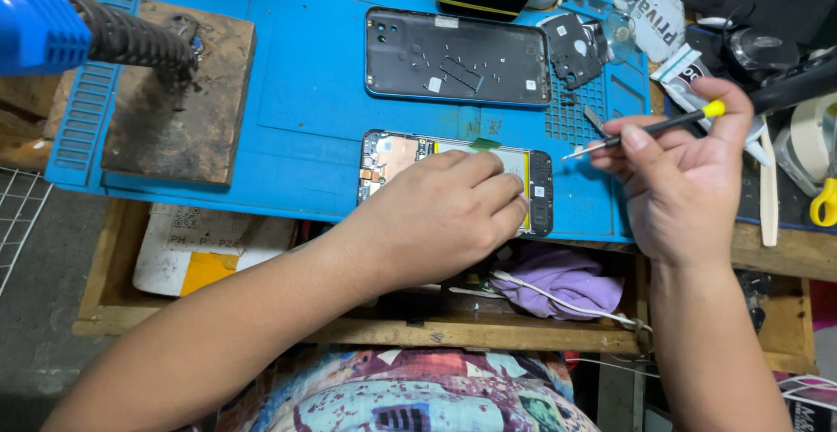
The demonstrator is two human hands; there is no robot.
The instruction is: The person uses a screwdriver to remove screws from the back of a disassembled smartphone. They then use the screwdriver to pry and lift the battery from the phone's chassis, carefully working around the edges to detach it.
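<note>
Head view looks down on a blue silicone work mat (pixel 305 92) laid over a wooden bench. Left hand (pixel 440 218) lies palm-down on an opened smartphone with its back removed (pixel 392 155), fingers curled loosely over the battery and pressing the phone flat against the mat; it grips nothing, only bears down on it. Circuit board shows past the knuckles on the thumb side, and the dark lower end of the phone pokes out beyond the fingertips.

Right hand (pixel 680 183) sits just to the right of that phone, closed around a slim black screwdriver with a yellow collar (pixel 649 127). Its metal tip points toward the left hand's fingertips and hovers near the phone's lower end, apart from it.

Beyond both hands, farther up the mat, rests a detached dark grey phone back cover (pixel 458 57) with small screws scattered on it. Far off the left hand's side, a blue hot-air gun with a black nozzle (pixel 78 35) rests over a scorched wooden block (pixel 174 109). Below the hands, an open drawer holds a crumpled purple cloth (pixel 558 279).
</note>
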